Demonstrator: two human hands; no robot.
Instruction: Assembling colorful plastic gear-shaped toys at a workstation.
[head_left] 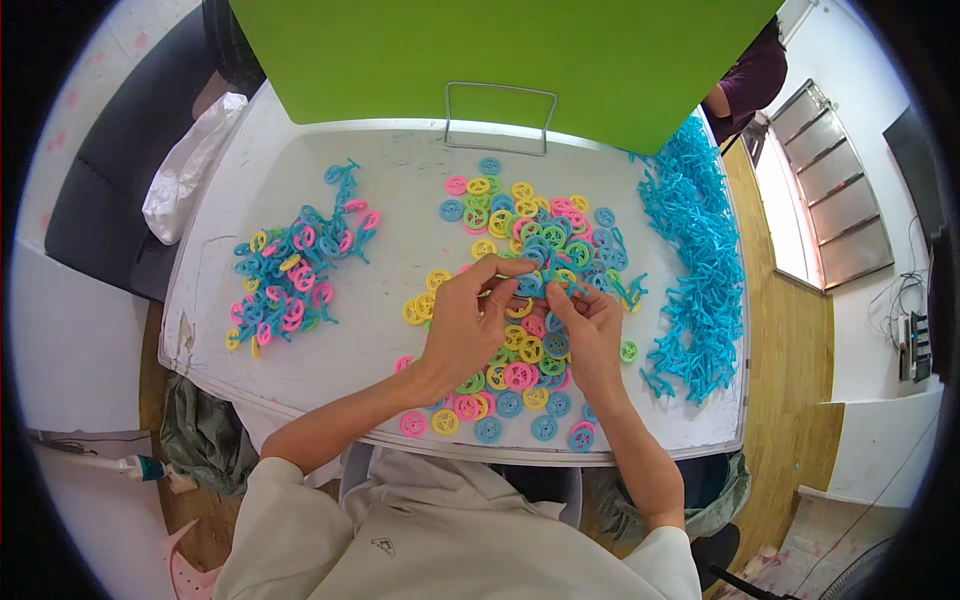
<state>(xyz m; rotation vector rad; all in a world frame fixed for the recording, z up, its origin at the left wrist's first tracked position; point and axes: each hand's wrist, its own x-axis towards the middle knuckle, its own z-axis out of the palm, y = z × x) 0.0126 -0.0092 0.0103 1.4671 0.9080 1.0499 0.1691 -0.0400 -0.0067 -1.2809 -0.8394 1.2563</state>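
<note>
Over the middle of the white table, both my hands are closed with their fingertips nearly meeting. My left hand (466, 318) pinches a small blue plastic wheel (528, 286) between thumb and fingers. Against the wheel's right side, my right hand (592, 332) grips a small blue branched plastic piece, mostly hidden by the fingers. Beneath and around them spreads a loose pile of spoked plastic wheels (520, 376) in pink, yellow, green and blue. A few blue branched pieces (632, 290) lie just right of my right hand.
A long heap of blue branched pieces (697, 290) lines the table's right side. To the left sits a pile of pieces with wheels attached (300, 262). A green panel (500, 60) with a wire stand (500, 86) rises at the back. Other people sit beyond it.
</note>
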